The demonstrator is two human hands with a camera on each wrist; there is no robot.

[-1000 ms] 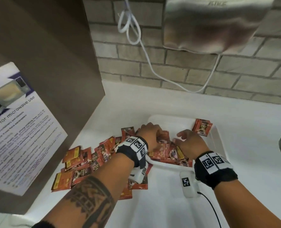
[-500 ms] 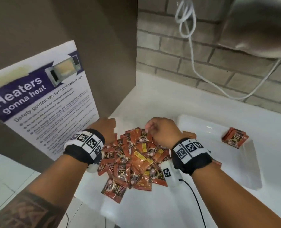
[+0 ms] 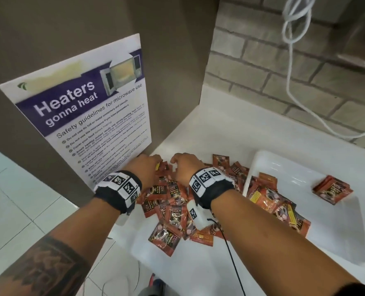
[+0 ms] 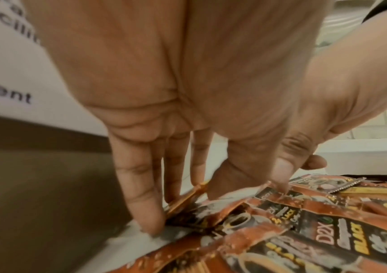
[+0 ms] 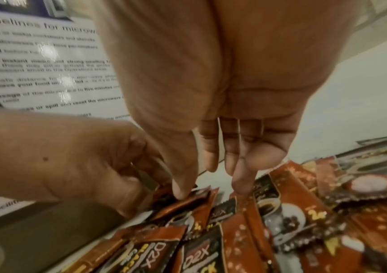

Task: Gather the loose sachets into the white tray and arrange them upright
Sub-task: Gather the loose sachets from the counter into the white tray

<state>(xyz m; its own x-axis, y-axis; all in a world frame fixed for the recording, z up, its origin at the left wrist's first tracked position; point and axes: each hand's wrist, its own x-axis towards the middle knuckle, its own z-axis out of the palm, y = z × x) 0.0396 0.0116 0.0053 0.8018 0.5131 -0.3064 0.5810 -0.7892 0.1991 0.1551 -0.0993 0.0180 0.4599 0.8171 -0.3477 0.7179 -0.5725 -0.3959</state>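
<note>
White tray [image 3: 284,165] holds sachets [image 3: 332,190].

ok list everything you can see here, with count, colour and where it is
sachets: many, too heaped to count, orange-brown, piled on the counter left of the tray, some spilling over its left rim
small stack of sachets: one, orange-brown, inside the tray, right side
tray: one, white, right on the counter
counter: one, white
poster: one, white and purple, on the brown panel, left
cable: one, white, hanging on the brick wall
left hand: fingers pinching sachets at the pile's far edge
right hand: fingertips on the pile beside it
</note>
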